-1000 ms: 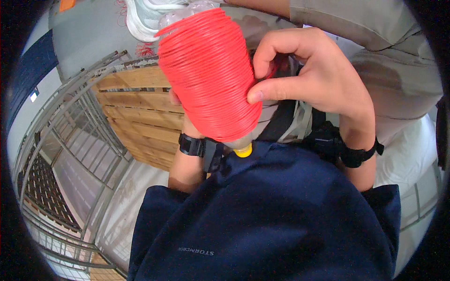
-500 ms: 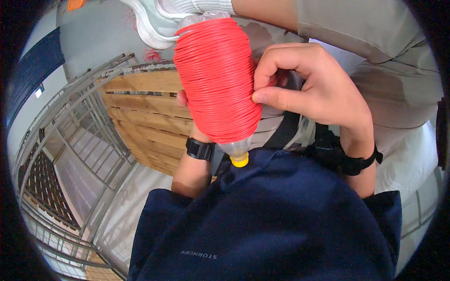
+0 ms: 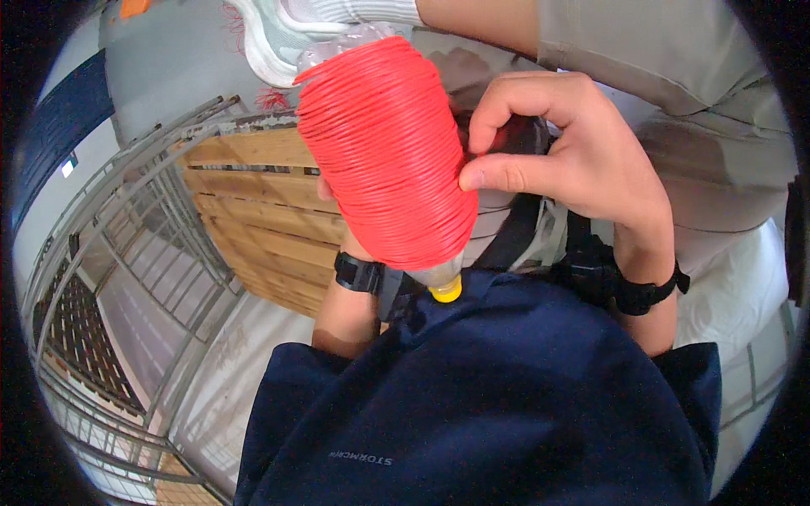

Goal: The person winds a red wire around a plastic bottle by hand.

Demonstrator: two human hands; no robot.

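A clear plastic bottle [image 3: 337, 49] with a yellow cap [image 3: 446, 290] lies tilted, cap toward my body, wrapped in many rounds of red cord [image 3: 384, 156]. My left hand [image 3: 326, 190] supports it from behind on the left; most of its fingers are hidden. My right hand [image 3: 574, 152] is at the bottle's right edge, thumb and bent index finger pinched close at the cord. Its other fingers are curled and partly shadowed.
Metal railings [image 3: 169, 312] curve along the left beside a wooden slatted panel [image 3: 245, 219]. A leg with a white sock and pale shoe [image 3: 270, 51] crosses the top, near red loose strands [image 3: 272, 99]. A white cushioned surface [image 3: 726, 295] sits at right.
The bottle and both hands have shifted slightly down and right in the view, the bottle tilting a little back and forth. My right hand keeps its pinch at the cord.
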